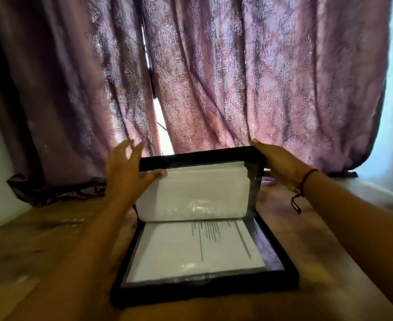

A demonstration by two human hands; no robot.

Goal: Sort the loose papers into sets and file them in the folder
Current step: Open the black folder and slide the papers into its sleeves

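The folder (202, 158), half upright, and the curtain (237, 89) just behind block the far side; bare table (52, 239) flanks it.

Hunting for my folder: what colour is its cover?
The folder is black; the head view shows it best.

Motion blur smears the raised fingers (130, 147) of your left hand (126, 167). Your right hand (281, 161) is partly hidden behind the raised cover of the folder (202, 156), so you cannot tell its hold. The print on the near paper (197, 249) blurs into unreadable streaks. Your forearms (75, 262) are cut off by the near edge.
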